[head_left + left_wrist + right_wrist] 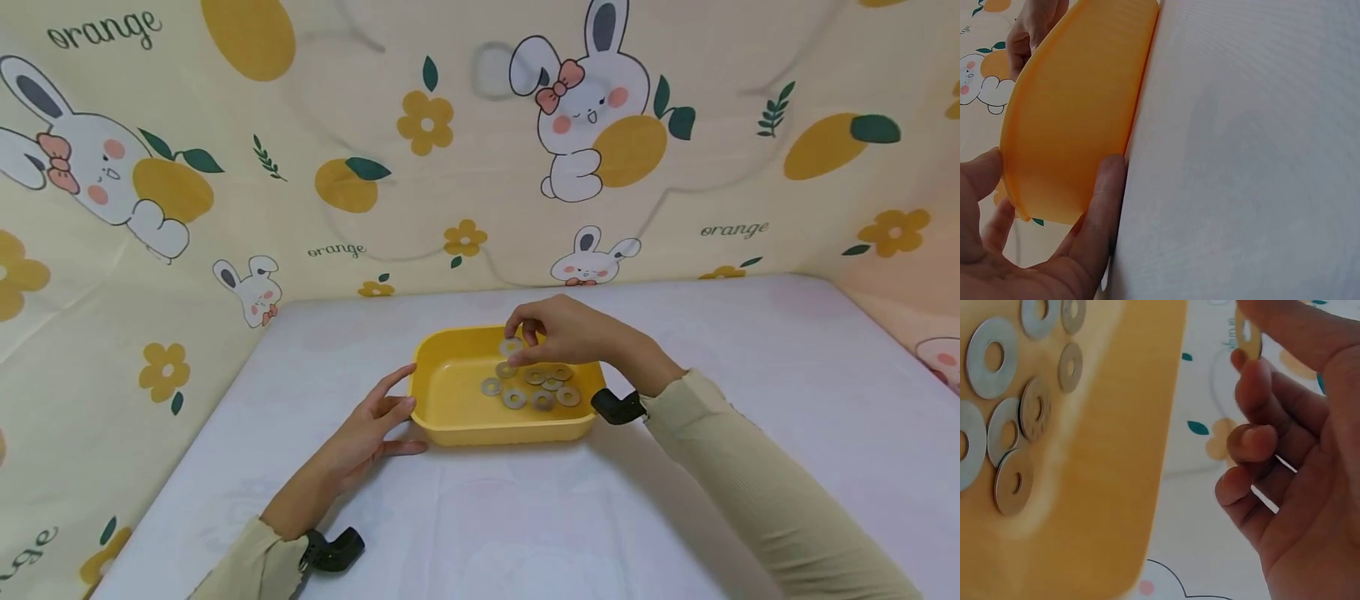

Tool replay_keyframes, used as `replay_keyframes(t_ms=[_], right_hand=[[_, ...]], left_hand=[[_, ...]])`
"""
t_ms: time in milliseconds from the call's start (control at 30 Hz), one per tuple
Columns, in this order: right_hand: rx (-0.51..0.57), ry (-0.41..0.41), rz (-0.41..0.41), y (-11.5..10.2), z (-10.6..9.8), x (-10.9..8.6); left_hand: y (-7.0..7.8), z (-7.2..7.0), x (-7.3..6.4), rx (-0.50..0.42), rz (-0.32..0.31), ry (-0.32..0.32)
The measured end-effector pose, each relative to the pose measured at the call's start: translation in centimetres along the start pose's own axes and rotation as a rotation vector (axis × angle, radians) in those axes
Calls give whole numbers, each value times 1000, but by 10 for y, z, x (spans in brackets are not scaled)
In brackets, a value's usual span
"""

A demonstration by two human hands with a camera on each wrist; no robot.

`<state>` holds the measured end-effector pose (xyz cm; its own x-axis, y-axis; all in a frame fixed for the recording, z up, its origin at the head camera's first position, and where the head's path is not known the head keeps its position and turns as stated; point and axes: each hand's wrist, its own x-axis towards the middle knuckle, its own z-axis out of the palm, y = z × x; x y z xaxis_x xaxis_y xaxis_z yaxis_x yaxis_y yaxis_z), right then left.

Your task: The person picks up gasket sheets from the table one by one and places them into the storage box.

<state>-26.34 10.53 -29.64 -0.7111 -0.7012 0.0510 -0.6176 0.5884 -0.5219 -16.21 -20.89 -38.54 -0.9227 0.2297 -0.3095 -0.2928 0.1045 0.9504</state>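
A yellow tray (465,425) sits on the white cloth with several flat metal washers (513,398) on its floor, mostly toward its right half. At the tray's left end is my left hand (367,433). Its spread fingers touch the rim and outer wall, one lying low along the base in the left wrist view. Above the tray's far right part, my right hand (566,329) pinches a single washer (1249,336) between thumb and index finger. The other fingers of that hand are curled loosely.
White cloth (517,517) covers the table around the tray. Behind and to the sides hangs a cream sheet (450,183) printed with rabbits, oranges and flowers. A black wrist mount (333,550) is on the left arm, another black mount (618,407) on the right.
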Motion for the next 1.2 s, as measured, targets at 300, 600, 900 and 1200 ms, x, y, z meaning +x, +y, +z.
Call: replay_keyframes(t_ms=[300,600,900,1200], right_hand=[[-29,27,15,2,1,0],[-56,18,26,4,2,-1],[-59,21,46,10,-1,-18],[-58,104,48,26,-1,-45]], left_hand=[[1,2,1,9,5,5],[3,5,0,11,1,17],[4,4,-1,8,10,10],[2,3,-2,-8,-5,12]])
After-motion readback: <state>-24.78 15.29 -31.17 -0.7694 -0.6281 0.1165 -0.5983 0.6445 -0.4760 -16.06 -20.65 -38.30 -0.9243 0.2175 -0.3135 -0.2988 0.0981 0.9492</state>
